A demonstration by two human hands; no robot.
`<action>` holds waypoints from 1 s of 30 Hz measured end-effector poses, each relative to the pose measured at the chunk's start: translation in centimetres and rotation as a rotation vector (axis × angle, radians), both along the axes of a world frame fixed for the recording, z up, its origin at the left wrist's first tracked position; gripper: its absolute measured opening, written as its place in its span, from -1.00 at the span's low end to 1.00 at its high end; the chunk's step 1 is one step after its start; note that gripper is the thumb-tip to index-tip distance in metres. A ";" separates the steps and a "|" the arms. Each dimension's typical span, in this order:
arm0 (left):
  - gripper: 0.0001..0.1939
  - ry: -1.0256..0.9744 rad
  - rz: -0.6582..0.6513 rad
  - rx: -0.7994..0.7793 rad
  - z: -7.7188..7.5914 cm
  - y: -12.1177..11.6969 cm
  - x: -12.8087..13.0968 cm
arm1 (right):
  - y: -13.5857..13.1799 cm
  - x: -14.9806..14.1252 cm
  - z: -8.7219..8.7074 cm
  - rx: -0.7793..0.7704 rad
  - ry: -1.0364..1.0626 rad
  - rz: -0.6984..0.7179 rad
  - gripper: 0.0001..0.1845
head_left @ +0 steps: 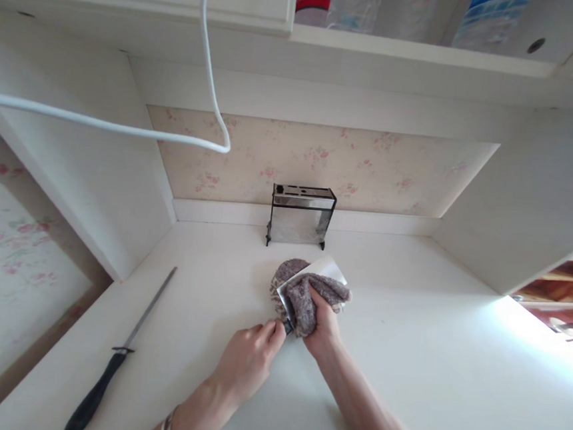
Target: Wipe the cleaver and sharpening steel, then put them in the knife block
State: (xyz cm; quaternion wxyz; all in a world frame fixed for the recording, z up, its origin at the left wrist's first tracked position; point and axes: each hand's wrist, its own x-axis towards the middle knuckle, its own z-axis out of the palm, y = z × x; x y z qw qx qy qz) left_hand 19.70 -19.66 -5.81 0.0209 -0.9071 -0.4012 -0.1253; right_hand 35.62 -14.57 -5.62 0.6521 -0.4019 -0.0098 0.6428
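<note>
My left hand (253, 352) is closed around the black handle of a cleaver (328, 267). Its broad, shiny blade points away from me and to the right. In my right hand (324, 324) is a bunched grey-brown cloth (303, 303), folded over the near part of the blade. More of the cloth, with a lighter patterned edge, shows to the left of and behind the blade. Part of the blade is hidden under the fabric. Both hands are low over the white counter (384, 357), close together.
A slim knife block (300, 224) with clear sides stands against the back wall. To the left lies a black-handled sharpening steel (151, 307). A white cable (138, 132) hangs across the upper left. Overhead, a cabinet shelf (421, 49) holds plastic bottles. Side panels flank the counter.
</note>
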 end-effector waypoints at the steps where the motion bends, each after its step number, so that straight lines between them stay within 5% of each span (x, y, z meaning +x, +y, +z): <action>1: -0.56 -0.005 -0.009 0.018 -0.1 0.0 0.0 | 0.4 0.9 0.1 0.005 0.005 -0.013 -0.69; 11: -0.65 -0.081 -0.054 0.078 -0.3 -0.1 -0.5 | 2.7 11.0 -0.1 0.165 -0.023 -0.250 -0.90; 16: -0.73 -0.506 0.075 -0.066 0.8 0.3 -1.6 | 2.6 12.9 0.6 0.309 -0.006 -0.392 -0.79; 19: -0.76 -0.896 0.148 -0.412 1.9 0.3 -1.6 | 2.2 11.2 1.0 0.338 0.010 -0.281 -0.79; 24: -0.63 -1.437 0.070 -0.917 2.9 0.4 -1.6 | 0.7 6.2 1.3 0.381 -0.040 0.034 -0.79; 27: -0.61 -1.477 0.086 -1.002 2.8 0.5 -1.4 | -0.9 3.9 1.0 0.359 -0.139 0.282 -0.79; 30: -0.60 -1.294 0.102 -1.000 2.4 0.5 -1.1 | -2.5 2.1 0.5 0.337 -0.221 0.387 -0.75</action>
